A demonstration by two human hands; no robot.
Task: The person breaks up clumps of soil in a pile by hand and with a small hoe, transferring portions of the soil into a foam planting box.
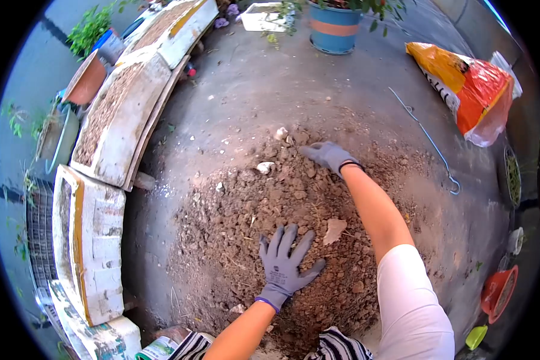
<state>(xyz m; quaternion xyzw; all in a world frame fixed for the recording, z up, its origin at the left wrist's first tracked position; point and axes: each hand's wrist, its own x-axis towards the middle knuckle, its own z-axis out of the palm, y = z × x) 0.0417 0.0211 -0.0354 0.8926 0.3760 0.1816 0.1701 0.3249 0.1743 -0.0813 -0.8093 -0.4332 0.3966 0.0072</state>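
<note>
A mound of loose brown soil (228, 222) full of clods spreads over the grey floor below me. My left hand (285, 267), in a grey glove, lies palm down on the soil with its fingers spread apart and holds nothing. Farther out, my right hand (330, 156), in a matching glove, reaches to the upper edge of the mound. Its fingers stretch leftward and touch the dirt, the tips partly hidden. Between the hands lies a flat pale shard (335, 230). Close to the right hand are a whitish lump (265, 167) and another pale lump (281, 133).
White foam planter boxes (126, 120) filled with soil line the left side. A blue plant pot (333, 30) and a white tray (264, 18) stand at the back. On the right lie an orange-red plastic bag (471, 90), a wire hook (429, 138) and a red pot (499, 294).
</note>
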